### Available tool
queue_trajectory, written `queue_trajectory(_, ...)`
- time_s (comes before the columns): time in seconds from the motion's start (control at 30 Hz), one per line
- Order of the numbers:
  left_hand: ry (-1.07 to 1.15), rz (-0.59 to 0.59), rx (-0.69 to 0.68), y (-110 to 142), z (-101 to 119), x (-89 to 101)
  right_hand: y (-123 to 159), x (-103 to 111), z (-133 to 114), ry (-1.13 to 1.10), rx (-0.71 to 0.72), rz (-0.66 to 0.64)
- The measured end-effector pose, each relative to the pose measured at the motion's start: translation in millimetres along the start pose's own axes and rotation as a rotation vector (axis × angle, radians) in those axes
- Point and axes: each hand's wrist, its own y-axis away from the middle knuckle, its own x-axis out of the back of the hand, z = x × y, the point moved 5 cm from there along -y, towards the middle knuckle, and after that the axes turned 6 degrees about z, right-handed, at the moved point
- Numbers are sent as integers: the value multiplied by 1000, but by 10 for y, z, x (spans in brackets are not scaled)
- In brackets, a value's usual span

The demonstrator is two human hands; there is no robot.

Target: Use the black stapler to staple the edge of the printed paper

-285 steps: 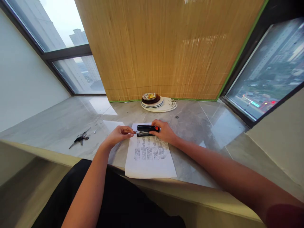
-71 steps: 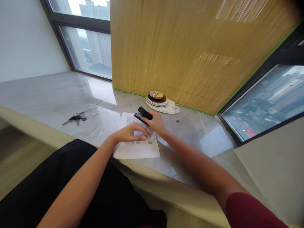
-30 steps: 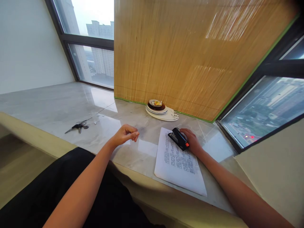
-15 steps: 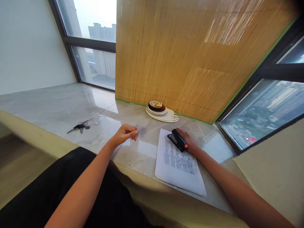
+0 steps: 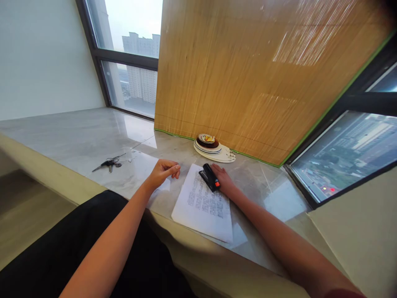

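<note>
A stack of printed paper lies on the marble ledge, its sheets roughly even. On its upper right part rests a black stapler with an orange-red patch at the near end. Flat against the stapler's right side and the paper's edge lies my right hand, fingers stretched forward, not wrapped around it. My left hand is left of the paper, over the ledge, its fingers curled in with nothing visible in them.
Keys lie on the ledge at the left. Stacked plates stand at the back against the bamboo blind. Windows border the ledge, and its front edge drops off near my legs.
The paper stack and the stapler on it have slid left along the ledge, with my right hand moving alongside. My left hand has barely moved. The view has shifted slightly.
</note>
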Motion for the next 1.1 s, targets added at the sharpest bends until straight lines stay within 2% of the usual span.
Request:
queue_trajectory(0.3,-16,29,-2,-8,31,16,-870,-273,-973,-26,34,20)
queue_trajectory(0.47,3,59,-7,-5,49,46,-1135,-387,-1271,-47,51,22)
queue_trajectory(0.6,8,61,-16,-7,58,46,-1162,-436,-1299,-60,52,32)
queue_trajectory(0.77,-2,49,4,-1,19,58,-1044,-444,-1216,-90,82,56)
queue_trajectory(0.93,-25,44,16,0,37,54,-767,-350,-1041,-125,95,65)
queue_trajectory(1.1,-196,55,43,-42,-44,20,-418,-187,-723,-148,50,71)
